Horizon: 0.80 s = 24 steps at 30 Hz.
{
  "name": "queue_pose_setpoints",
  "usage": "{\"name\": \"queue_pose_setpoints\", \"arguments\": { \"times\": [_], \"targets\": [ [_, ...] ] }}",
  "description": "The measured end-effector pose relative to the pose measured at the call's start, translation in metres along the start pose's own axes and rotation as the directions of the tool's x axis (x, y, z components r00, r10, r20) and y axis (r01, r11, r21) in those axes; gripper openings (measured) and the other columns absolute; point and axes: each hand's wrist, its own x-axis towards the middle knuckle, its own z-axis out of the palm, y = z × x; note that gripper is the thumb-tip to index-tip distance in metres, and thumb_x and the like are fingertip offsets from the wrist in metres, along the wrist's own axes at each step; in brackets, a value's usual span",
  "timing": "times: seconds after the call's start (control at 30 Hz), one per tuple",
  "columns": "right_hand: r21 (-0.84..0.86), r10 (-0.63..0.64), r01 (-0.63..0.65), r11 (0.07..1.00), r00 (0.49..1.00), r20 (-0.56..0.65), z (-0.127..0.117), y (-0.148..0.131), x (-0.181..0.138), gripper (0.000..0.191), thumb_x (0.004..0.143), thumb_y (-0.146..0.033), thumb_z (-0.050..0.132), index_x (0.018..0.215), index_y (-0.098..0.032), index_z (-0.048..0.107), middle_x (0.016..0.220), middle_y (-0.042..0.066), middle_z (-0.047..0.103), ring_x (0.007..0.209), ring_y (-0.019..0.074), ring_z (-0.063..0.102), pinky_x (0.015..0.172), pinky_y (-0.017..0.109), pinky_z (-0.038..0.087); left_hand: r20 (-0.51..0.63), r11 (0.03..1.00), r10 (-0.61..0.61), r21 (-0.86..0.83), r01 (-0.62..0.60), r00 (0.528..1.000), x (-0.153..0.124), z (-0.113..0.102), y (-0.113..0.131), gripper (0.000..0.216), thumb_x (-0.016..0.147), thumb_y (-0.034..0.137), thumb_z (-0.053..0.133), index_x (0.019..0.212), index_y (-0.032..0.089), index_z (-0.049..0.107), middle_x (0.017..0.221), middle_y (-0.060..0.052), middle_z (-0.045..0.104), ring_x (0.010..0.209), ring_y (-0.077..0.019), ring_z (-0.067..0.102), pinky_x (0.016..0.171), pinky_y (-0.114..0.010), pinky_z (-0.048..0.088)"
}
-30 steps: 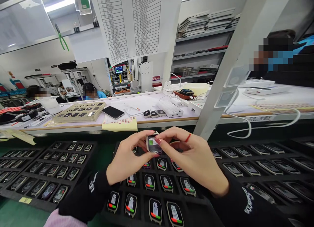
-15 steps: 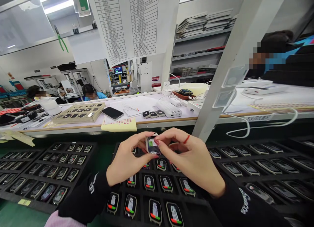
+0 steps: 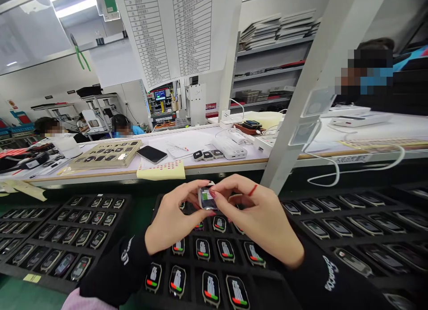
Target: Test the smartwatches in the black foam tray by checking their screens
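Between my two hands, above the middle tray, is a smartwatch case (image 3: 207,199) without a strap, its screen lit with a green patch. My left hand (image 3: 175,218) grips its left side, thumb along the lower edge and forefinger at the top. With thumb and fingers, my right hand (image 3: 252,216) pinches the right side, the thumb lying over the screen. Below, the black foam tray (image 3: 267,285) holds several watch cases in separate slots; one lit watch case (image 3: 211,288) shows white text and a red and green bar. My hands cover part of the tray's far rows.
More watch trays stand at left (image 3: 43,276) and right (image 3: 329,252). Behind them a bench shelf (image 3: 200,169) carries a phone (image 3: 152,154), a white power bank (image 3: 230,148) and a beige tray (image 3: 132,156). A slanted post (image 3: 297,122) rises at right, with a white cable (image 3: 334,180) hanging nearby. Several people sit beyond.
Both hands keep their hold on the watch case, with barely any movement. The whole view has shifted very slightly.
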Motion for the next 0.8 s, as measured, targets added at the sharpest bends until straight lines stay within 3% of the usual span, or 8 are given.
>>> {"name": "queue_pose_setpoints", "arguments": {
  "times": [0.3,0.43,0.53,0.63,0.8],
  "targets": [
    [-0.071,-0.048,0.042,0.997,0.995,-0.087,0.003,0.006,0.000,0.004,0.084,-0.019,0.060,0.082,-0.021,0.058,0.070,-0.003,0.055,0.057,0.0122,0.053,0.047,0.018,0.047,0.019,0.998,0.049,0.042,-0.049,0.999,-0.003,-0.001,-0.002,0.052,0.075,0.020,0.078,0.124,0.026,0.061,0.098,-0.001,0.068,0.075,-0.0122,0.062,0.076,-0.025,0.055],
    [-0.007,0.016,-0.017,1.000,0.991,-0.136,-0.003,0.010,0.002,0.008,0.089,-0.025,0.060,0.096,-0.021,0.058,0.077,-0.002,0.056,0.059,0.0136,0.055,0.044,0.018,0.045,0.012,0.985,0.089,0.150,-0.090,0.996,-0.004,-0.005,0.000,0.056,0.073,0.025,0.080,0.125,0.029,0.060,0.093,0.001,0.068,0.075,-0.0128,0.060,0.075,-0.025,0.052],
    [0.132,0.136,-0.146,0.980,0.987,0.086,-0.007,0.011,0.003,0.018,0.098,-0.037,0.053,0.101,-0.020,0.060,0.081,0.001,0.059,0.058,0.0140,0.056,0.044,0.019,0.046,0.005,0.960,0.166,0.228,-0.162,0.986,-0.005,-0.007,0.000,0.056,0.072,0.027,0.081,0.124,0.029,0.061,0.093,0.002,0.068,0.080,-0.0140,0.060,0.079,-0.026,0.051],
    [0.222,0.183,-0.277,0.935,0.912,0.366,-0.007,0.011,0.002,0.028,0.101,-0.043,0.048,0.106,-0.018,0.061,0.081,0.002,0.061,0.054,0.0130,0.056,0.050,0.022,0.049,0.004,0.940,0.241,0.248,-0.235,0.970,-0.005,-0.008,-0.002,0.056,0.073,0.025,0.081,0.125,0.029,0.060,0.101,0.000,0.068,0.089,-0.0152,0.060,0.085,-0.027,0.050],
    [0.295,0.169,-0.337,0.894,0.864,0.475,-0.007,0.013,0.000,0.039,0.096,-0.043,0.063,0.125,-0.018,0.055,0.095,0.006,0.066,0.078,0.0198,0.065,0.072,0.030,0.056,-0.009,0.929,0.281,0.254,-0.269,0.960,-0.005,-0.009,-0.007,0.053,0.075,0.023,0.079,0.125,0.027,0.061,0.103,-0.002,0.070,0.089,-0.0164,0.060,0.085,-0.029,0.051]
  ]
}}
